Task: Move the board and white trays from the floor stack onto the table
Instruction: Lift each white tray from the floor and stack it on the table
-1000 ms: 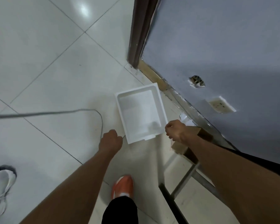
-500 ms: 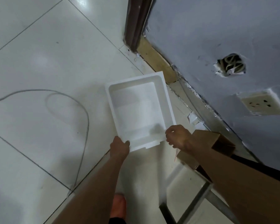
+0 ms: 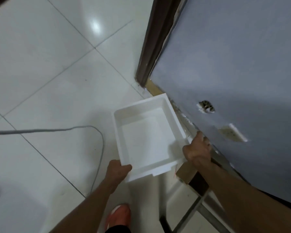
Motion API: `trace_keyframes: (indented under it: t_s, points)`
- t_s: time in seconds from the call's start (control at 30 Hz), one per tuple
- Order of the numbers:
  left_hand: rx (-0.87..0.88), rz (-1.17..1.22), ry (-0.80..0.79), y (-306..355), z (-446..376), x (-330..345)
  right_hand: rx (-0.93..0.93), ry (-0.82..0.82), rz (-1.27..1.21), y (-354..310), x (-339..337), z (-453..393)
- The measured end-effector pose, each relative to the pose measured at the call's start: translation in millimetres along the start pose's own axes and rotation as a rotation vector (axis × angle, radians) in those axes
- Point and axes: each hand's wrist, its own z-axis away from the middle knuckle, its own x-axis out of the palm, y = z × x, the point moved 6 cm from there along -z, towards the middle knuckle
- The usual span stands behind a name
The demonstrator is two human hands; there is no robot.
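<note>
A white foam tray (image 3: pixel 146 137), empty and open side up, hangs above the tiled floor beside the grey wall. My left hand (image 3: pixel 117 170) grips its near left corner, thumb over the rim. My right hand (image 3: pixel 197 151) holds its right side near the front corner, fingers under the edge. No board and no other tray show in this view. Under my right wrist sits the corner of a brown table (image 3: pixel 188 174) with a metal frame.
A grey cable (image 3: pixel 57 130) loops across the white floor tiles at the left. A dark door frame (image 3: pixel 154 42) rises by the grey wall, which has a hole (image 3: pixel 206 106) and a socket (image 3: pixel 232 133). My orange shoe (image 3: pixel 118 216) is below the tray.
Both hands closed on the tray's near corners and the tray has come up off the floor. My view has pulled back and upward from the floor.
</note>
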Motion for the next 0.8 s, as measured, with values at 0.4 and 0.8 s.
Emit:
trace_keyframes:
  t_s: [0.4, 0.8]
  points:
    - [0.252, 0.114, 0.081, 113, 227, -57, -0.212, -0.144, -0.340, -13, -192, 162]
    - [0.607, 0.127, 0.075, 154, 483, -37, -0.362, -0.060, -0.486, 105, -321, 333]
